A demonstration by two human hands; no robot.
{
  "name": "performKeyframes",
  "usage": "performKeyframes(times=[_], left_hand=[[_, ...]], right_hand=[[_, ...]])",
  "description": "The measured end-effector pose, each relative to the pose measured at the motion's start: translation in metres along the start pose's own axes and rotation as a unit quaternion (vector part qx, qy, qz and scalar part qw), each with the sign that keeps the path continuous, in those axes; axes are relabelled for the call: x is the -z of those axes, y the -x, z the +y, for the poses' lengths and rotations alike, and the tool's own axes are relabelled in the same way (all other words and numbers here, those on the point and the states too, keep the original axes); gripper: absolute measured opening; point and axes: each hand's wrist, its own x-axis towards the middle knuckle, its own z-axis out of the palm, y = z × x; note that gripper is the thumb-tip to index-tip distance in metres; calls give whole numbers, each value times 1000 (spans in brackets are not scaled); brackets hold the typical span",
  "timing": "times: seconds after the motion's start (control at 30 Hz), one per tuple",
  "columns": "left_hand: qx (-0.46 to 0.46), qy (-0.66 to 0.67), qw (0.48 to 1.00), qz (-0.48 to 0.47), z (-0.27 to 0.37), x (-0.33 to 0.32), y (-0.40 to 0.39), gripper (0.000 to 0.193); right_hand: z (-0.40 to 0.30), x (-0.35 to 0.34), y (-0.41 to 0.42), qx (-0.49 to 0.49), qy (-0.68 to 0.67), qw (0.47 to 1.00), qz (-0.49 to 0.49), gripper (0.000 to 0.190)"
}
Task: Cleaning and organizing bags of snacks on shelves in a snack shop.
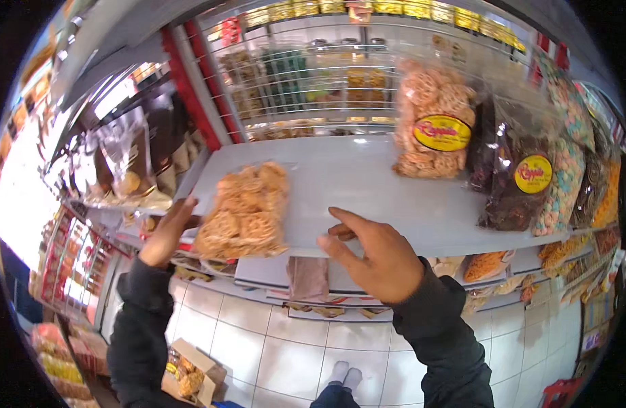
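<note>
A clear plastic bag of pale orange, lacy round crackers (244, 217) lies on the left part of the grey shelf (338, 178). My left hand (167, 232) is at the bag's left side, seen nearly edge-on. Its fingertips are close to the bag, and whether they touch it cannot be told. Over the shelf's front edge, to the right of the bag, is my right hand (376, 255). Its thumb and index finger are apart with nothing between them, and the other fingers are partly hidden.
An upright bag of pink crackers (435, 122) stands at the back right, beside bags of dark snacks (519, 178) and pastel-coloured snacks (560, 183). Wire mesh (313, 81) backs the shelf. A brown cloth (307, 278) hangs below. An open cardboard box (205, 375) with bagged snacks sits on the tiled floor.
</note>
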Motion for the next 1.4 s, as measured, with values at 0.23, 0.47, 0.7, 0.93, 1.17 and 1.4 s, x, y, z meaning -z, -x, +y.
performKeyframes(times=[0.23,0.47,0.7,0.93,1.17,1.4], left_hand=[[-38,67,996,-45,45,-50,20,46],[-108,285,952,-23,34,-61,58,73],[-195,381,902,-58,11,-70,143,85],[-39,502,863,-47,-69,-115,236,65],[-19,473,881,0,-98,-124,292,63],[-23,483,874,52,-97,-128,334,69]], right_hand=[[-13,-44,-40,-35,-152,986,-62,66],[-26,-67,-29,-2,-177,983,-44,61],[-73,-66,53,-6,-231,972,-49,75],[-64,-95,149,-105,-408,896,-144,69],[-45,-117,200,-208,-461,833,-227,73],[110,-180,108,-195,-275,938,-83,39]])
